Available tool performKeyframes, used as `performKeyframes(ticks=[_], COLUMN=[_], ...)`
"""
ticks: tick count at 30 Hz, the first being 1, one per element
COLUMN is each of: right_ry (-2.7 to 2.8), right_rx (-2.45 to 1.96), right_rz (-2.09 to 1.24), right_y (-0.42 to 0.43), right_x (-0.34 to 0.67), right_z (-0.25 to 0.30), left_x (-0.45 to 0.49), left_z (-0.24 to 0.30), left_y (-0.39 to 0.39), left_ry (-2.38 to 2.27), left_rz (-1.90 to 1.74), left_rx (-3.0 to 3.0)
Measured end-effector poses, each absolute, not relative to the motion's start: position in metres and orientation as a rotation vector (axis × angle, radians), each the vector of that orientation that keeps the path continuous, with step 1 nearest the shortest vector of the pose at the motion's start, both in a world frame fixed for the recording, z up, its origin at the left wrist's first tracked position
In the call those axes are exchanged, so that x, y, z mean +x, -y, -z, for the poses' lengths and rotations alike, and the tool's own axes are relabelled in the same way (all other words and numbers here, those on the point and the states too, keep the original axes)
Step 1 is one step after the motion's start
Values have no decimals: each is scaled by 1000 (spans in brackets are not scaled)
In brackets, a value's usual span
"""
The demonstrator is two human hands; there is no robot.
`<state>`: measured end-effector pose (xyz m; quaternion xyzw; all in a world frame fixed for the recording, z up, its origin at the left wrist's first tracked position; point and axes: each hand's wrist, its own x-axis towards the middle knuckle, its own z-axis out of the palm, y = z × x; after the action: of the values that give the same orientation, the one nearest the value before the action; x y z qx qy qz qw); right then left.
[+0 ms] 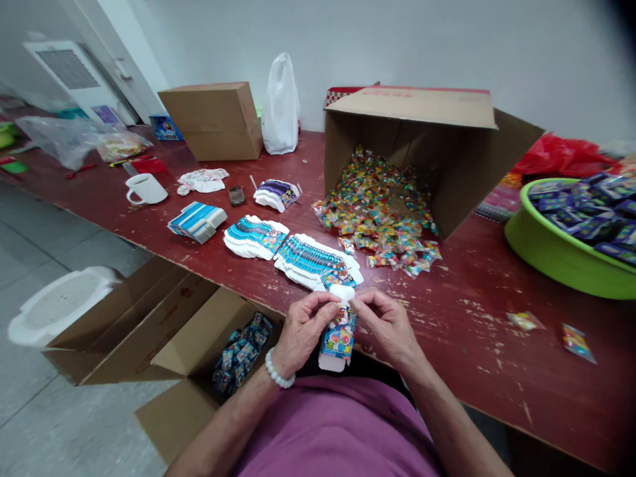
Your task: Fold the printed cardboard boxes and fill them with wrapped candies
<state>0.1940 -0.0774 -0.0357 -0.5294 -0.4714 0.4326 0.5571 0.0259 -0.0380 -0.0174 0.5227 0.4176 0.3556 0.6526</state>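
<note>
Blue small box (338,339): upright over the near bench edge, between both hands; bright cartoon print, its writing too small to read.
Left hand (303,328): fingers (325,301) closed narrow, pinching the box's white top flap; bead bracelet (278,375) on the wrist.
Right hand (388,324): fingers (360,299) pinched on the same flap from the other side.
Writing: red print on the top flap of the big carton (447,152), unreadable from here.
Carton contents: it lies on its side, mouth toward the person, with wrapped sweets (377,212) spilling onto the bench (472,291).
Flat stacks (313,260): unfolded blue boxes fanned in rows just beyond the hands.
Green basin (561,255): at the right, heaped with dark blue packets (591,205).
Floor carton (199,341): open below the bench edge at the left, folded blue boxes (241,354) inside.
Open room: bare scuffed wood right of the hands, where two loose sweets (525,320) lie.
</note>
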Motion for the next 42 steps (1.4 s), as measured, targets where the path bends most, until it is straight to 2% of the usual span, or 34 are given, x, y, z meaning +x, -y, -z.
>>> performKeyframes(ticks=[5,8,13,18,20,23,29,34,37,42], right_ry=[939,1035,1251,1397,1520,1548,1237,1011,954,1311], right_rx=[-1181,-1175,-1243,-1252,-1234,-1221,-1248,-1257,-1232,-1270], right_rz=[-1145,-1184,-908,-737,-719,-778,-1165,-1262,-1266,-1015], right_y=[74,75,78,80,80,79,76,72,72,76], right_x=[195,196,196,197,199,202,202,198,197,201], right_z=[36,34,34,31,28,25,31,29,26,21], left_x=[28,30,32,35,37,39,42,43,43,40], left_z=[19,20,21,26,28,28,24,29,32,32], left_y=[39,38,37,42,43,43,43,43,43,45], left_ry=[-968,-918,-814,-796,-837,-846,-858,-864,-857,-862], left_rz=[-830,-867,-860,-514,-492,-543,-556,-520,-534,-567], left_rx=[1225,1142,904,700,702,762,871,858,883,938])
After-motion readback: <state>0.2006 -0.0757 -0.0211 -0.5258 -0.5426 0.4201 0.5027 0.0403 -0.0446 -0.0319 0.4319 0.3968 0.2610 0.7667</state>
